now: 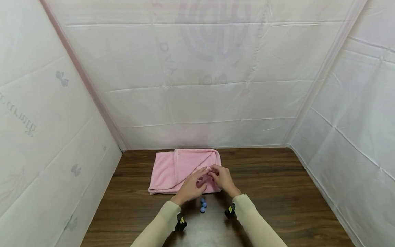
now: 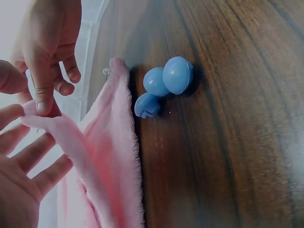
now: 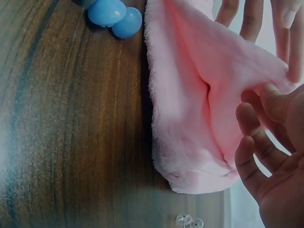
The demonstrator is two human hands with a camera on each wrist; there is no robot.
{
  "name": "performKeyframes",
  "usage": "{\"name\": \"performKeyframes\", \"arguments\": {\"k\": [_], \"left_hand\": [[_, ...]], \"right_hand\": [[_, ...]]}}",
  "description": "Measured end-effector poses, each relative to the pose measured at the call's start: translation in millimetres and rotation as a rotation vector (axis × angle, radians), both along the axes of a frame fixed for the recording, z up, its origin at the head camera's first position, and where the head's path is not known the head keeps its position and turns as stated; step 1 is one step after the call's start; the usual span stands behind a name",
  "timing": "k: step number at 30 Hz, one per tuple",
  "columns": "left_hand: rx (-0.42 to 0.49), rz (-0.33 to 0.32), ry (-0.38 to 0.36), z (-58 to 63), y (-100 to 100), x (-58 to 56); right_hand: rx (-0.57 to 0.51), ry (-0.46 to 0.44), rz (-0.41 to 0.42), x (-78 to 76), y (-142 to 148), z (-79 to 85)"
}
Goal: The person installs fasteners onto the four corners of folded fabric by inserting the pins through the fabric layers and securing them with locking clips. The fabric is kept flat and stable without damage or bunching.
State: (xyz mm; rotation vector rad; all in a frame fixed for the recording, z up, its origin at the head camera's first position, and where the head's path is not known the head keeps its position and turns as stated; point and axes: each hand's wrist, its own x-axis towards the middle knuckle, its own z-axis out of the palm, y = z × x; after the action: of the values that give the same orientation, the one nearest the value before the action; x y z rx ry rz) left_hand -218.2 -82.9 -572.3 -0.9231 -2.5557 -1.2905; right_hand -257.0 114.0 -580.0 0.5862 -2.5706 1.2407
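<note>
A folded pink plush cloth [image 1: 165,168] lies on the table, its near right part lifted between the two hands. My right hand [image 1: 223,178] pinches the raised edge of the cloth [image 3: 190,118] between thumb and fingers. Fairly straight fingers of my left hand [image 1: 192,187] touch that edge from behind, and its thumb stands apart from the cloth [image 2: 111,142]. Whether a small thing sits in the pinch is hidden. Three shiny blue dome-shaped pieces [image 1: 204,204] lie close together in front of the cloth; one blue piece [image 2: 147,105] shows a notched underside.
Small clear plastic pieces [image 3: 184,220] lie beyond the cloth's right end in the right wrist view. The dark wood table [image 1: 277,192] meets white fabric walls [image 1: 203,103] at the back and sides. Each sleeve carries a black wrist camera [image 1: 181,223].
</note>
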Motion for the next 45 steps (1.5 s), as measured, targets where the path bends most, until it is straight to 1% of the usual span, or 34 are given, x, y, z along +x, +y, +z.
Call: {"name": "performKeyframes", "arguments": {"k": [2,6,7,9,12,15,18,20,23,29,31,34,41,43,45], "left_hand": [[0.015,0.033,0.048,-0.9,-1.9,2.5],[0.067,0.120,0.179,-4.6,-6.0,9.9],[0.071,0.133,0.208,-6.4,-7.1,12.1],[0.067,0.128,0.229,-8.8,-9.1,17.4],[0.009,0.087,0.208,-13.5,-11.1,25.1],[-0.100,0.034,0.131,-18.9,-11.9,31.1],[-0.215,-0.008,0.081,-24.2,-11.7,33.5],[-0.275,-0.029,0.077,-26.3,-11.0,34.4],[-0.333,-0.040,0.081,-28.6,-10.3,35.2],[-0.360,-0.039,0.042,-34.0,-10.0,34.8],[-0.366,-0.039,0.043,-35.8,-9.6,34.7],[-0.377,-0.039,0.075,-37.6,-8.6,34.9],[-0.384,-0.035,0.200,-40.3,-5.7,36.0],[-0.375,-0.034,0.223,-41.1,-5.4,36.0],[-0.364,-0.038,0.228,-41.8,-5.4,35.7]], "right_hand": [[-0.009,0.004,-0.002,0.2,-0.2,-1.0],[-0.034,0.015,0.003,0.7,-0.2,-1.5],[-0.040,0.014,0.001,0.9,-0.2,-1.4],[-0.051,0.005,-0.002,1.2,0.0,-1.0],[-0.060,-0.027,-0.008,1.3,0.5,-0.3],[-0.068,-0.046,0.002,1.7,1.4,-0.3],[-0.068,-0.052,0.005,2.0,2.5,-1.0],[-0.066,-0.056,0.000,2.5,2.8,-1.5],[-0.067,-0.073,-0.009,3.5,2.7,-1.3],[-0.065,-0.103,-0.005,4.3,2.6,-1.3],[-0.061,-0.107,-0.004,4.2,2.7,-1.6],[-0.058,-0.109,-0.004,4.3,2.9,-2.2],[-0.060,-0.104,-0.006,5.1,3.6,-2.9],[-0.057,-0.103,-0.007,5.2,3.6,-3.0],[-0.065,-0.101,-0.003,5.1,3.8,-3.2]]}}
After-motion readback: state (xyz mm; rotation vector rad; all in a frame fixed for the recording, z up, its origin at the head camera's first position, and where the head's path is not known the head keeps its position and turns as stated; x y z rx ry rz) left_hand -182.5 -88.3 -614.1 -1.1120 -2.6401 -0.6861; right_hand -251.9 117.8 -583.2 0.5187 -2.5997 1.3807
